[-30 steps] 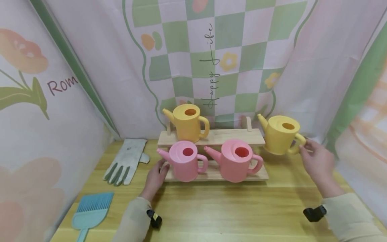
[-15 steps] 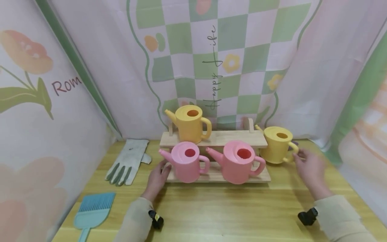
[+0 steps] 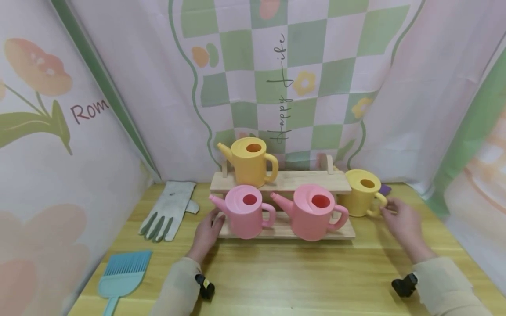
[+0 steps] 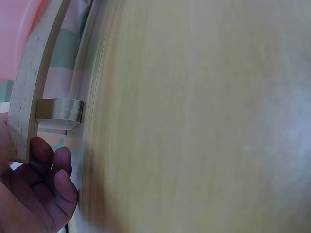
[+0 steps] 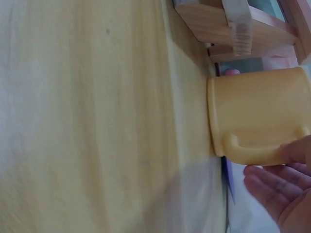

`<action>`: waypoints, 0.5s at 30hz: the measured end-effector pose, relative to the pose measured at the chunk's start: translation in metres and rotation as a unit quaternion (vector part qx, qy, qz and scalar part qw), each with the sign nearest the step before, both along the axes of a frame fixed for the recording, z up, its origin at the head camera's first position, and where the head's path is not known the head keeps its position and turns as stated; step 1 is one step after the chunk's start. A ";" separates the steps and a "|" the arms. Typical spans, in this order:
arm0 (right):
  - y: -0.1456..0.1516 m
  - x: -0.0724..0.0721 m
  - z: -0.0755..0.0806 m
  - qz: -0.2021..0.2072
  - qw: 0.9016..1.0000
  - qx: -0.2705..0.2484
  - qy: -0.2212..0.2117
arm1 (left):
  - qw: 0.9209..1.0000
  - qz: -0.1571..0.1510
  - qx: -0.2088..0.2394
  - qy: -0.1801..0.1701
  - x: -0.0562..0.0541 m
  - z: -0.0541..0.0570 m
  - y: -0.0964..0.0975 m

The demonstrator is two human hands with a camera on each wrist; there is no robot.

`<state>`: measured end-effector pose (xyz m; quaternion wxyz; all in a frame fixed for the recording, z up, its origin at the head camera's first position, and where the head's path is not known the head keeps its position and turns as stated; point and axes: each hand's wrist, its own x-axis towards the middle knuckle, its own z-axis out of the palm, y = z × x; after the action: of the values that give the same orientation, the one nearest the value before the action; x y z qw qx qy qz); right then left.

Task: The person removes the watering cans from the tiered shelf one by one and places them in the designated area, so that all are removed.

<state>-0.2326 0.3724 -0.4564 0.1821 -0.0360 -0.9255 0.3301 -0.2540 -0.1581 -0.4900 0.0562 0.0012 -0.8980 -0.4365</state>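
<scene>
At the near left of the table (image 3: 292, 281) lies a blue brush (image 3: 121, 281), bristles pointing away. Beyond it, the left hand (image 3: 207, 231) grips the left end of the lower shelf (image 3: 280, 228), fingers curled at the wood. On that shelf stand two upright containers, spouts to the left: a pink can (image 3: 243, 218) near the hand and a coral can (image 3: 310, 218) farther right. Each has a round top opening showing a dark red inside; whether anything lies within cannot be told. A glove (image 3: 170, 208) lies flat to the left of the shelves.

To the right, the right hand (image 3: 404, 223) pinches the handle of a yellow can (image 3: 357, 198), thumb and fingers clamped on it. This can is upright beside the shelves' right end, base down at the table, spout partly hidden behind the upper shelf (image 3: 304, 181); its contents cannot be seen. A purple thing (image 3: 385, 190) shows behind the handle. On the upper shelf stands an amber can (image 3: 249, 166), its opening shadowed. A checked curtain (image 3: 272, 87) hangs behind.
</scene>
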 end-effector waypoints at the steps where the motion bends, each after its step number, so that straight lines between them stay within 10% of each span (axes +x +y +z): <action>1: 0.002 0.000 0.002 0.003 1.000 -0.007 -0.006 | 1.000 -0.001 -0.001 0.001 0.000 0.000 0.000; 15: -0.048 0.010 0.091 -0.006 0.999 -0.016 0.052 | 1.000 -0.002 0.000 -0.003 -0.002 -0.002 0.000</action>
<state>-0.2221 0.3248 -0.3659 0.2313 -0.0271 -0.9092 0.3452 -0.2564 -0.1585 -0.4922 0.0524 0.0011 -0.8982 -0.4364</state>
